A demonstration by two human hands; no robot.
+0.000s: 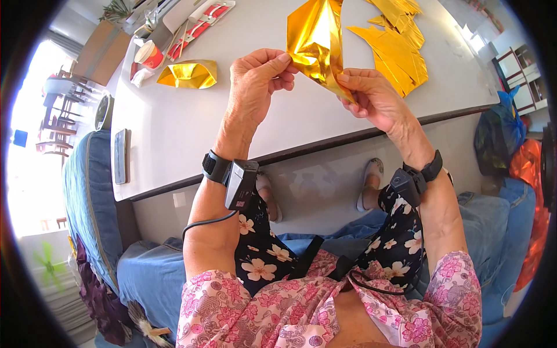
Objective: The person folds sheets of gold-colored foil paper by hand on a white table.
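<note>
A sheet of shiny gold foil paper (315,39), partly folded and creased, is held up over the white table (278,117). My left hand (265,74) pinches its lower left edge between thumb and fingers. The lower right tip of the same sheet is gripped by my right hand (370,93). To the left of my left hand lies a folded gold foil piece (187,75) with an opened, hollow shape. Several flat gold foil pieces (396,56) lie overlapping beyond my right hand.
A red and white paper cup (149,55), a crumpled white tissue (141,77) and a red and white packet (200,28) are at the table's far left. A phone-like flat object (121,156) lies by the left edge. A blue plastic bag (500,130) stands right of the table.
</note>
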